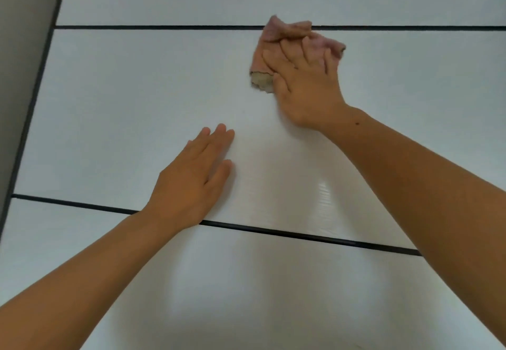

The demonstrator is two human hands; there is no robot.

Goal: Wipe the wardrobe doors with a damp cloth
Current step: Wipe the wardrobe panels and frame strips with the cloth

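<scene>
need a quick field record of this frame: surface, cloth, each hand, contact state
surface: white wardrobe door, glossy panels split by dark horizontal strips
cloth: pink cloth, crumpled, lying across the upper dark strip
right hand: fingers spread, pressing the cloth flat against the door
left hand: empty, palm flat on the middle panel, below and left of the cloth
contact: both hands on the door; hands apart from each other
left edge: grey wall beside the door

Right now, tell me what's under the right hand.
The pink cloth lies crumpled under the right hand, pressed against the white wardrobe door. The door surface beneath it is covered.
</scene>
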